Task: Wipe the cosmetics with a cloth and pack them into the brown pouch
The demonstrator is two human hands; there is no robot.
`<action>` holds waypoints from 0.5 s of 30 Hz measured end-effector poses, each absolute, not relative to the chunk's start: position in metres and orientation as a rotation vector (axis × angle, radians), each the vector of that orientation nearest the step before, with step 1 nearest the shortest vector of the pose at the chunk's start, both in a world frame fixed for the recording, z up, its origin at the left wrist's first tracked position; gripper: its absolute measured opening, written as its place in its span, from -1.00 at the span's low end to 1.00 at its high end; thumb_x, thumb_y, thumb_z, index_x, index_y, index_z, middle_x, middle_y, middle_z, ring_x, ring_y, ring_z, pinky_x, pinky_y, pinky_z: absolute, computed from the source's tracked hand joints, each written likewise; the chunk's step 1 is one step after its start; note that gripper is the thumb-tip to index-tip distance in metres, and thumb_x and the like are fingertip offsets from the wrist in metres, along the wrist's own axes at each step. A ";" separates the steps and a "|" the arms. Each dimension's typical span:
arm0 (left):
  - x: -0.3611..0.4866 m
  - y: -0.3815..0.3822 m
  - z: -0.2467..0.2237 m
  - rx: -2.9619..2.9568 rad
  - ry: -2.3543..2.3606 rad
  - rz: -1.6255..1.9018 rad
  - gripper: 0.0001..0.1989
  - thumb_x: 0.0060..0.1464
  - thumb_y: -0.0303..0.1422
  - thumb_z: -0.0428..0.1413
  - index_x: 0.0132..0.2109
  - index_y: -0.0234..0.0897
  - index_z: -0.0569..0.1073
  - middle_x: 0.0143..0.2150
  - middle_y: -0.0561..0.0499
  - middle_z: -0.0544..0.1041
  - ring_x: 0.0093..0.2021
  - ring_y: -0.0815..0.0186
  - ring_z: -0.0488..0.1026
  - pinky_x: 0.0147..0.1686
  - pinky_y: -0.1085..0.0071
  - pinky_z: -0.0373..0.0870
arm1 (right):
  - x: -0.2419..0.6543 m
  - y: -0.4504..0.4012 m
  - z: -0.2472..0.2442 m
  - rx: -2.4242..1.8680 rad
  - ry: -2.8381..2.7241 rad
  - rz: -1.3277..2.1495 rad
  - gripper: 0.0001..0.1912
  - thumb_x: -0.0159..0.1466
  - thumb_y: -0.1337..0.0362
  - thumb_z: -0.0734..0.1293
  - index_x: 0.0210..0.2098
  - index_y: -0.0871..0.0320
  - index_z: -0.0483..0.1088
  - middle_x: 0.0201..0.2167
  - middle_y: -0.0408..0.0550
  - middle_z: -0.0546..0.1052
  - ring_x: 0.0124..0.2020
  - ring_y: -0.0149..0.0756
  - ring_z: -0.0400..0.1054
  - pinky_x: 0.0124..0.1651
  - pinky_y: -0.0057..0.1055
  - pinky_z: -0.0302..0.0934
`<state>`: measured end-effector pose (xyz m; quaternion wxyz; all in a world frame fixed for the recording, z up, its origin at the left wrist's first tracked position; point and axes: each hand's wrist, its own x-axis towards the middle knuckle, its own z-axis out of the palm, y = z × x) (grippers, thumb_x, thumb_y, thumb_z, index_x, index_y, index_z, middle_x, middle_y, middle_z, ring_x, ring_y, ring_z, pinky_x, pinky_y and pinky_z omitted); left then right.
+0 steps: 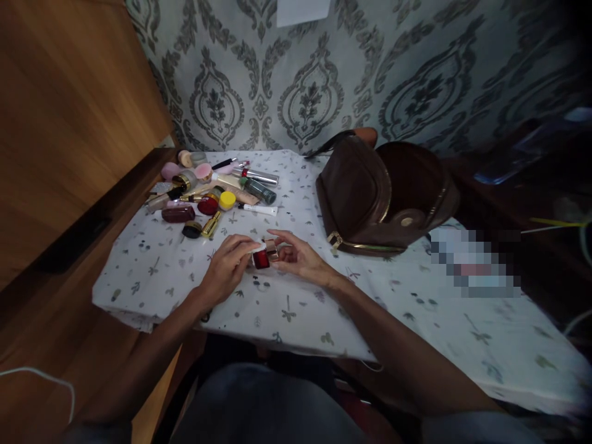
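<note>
A small dark red bottle with a shiny rose-gold cap [261,259] is between my two hands, just above the patterned white cloth. My right hand [303,258] has its thumb and fingers around the cap end. In the fingers of my left hand [228,264] is a small white piece, like a tissue or wipe [260,246], pressed against the bottle's red end. Beyond my left hand lies a cluster of cosmetics, among them a gold lipstick tube [211,224], a yellow-lidded jar [227,200] and a white tube [260,209].
A brown leather bag [356,185] stands unzipped on the right of the cloth-covered table [287,314]. To its right is a blurred-out patch. A wooden cabinet panel [78,80] rises at the left, and a patterned wall [309,92] closes off the back.
</note>
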<state>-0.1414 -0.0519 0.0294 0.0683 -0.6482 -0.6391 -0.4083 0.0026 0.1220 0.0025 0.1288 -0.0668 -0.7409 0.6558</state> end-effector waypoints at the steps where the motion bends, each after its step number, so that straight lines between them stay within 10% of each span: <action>1: -0.141 -0.053 0.029 -1.953 -1.933 -1.234 -0.71 0.30 -0.49 -0.04 0.06 -0.20 0.47 -0.09 -0.08 0.47 -0.06 0.25 0.42 -0.07 0.28 0.41 | 0.002 0.122 0.002 -0.183 -2.150 1.915 -0.29 0.09 0.13 0.50 0.19 -0.05 0.25 -0.09 -0.11 0.37 -0.43 -0.50 0.25 -0.38 -0.47 0.20; 15: -0.130 -0.066 0.030 -1.968 -1.841 -1.087 -0.65 0.29 -0.53 -0.07 0.14 -0.20 0.42 -0.04 -0.14 0.47 -0.05 0.22 0.40 -0.08 0.23 0.43 | 0.003 0.113 0.012 -0.324 -2.198 1.878 -0.49 0.17 -0.11 0.40 -0.06 0.09 0.33 -0.44 -0.21 0.38 -0.51 -0.42 0.29 -0.49 -0.46 0.17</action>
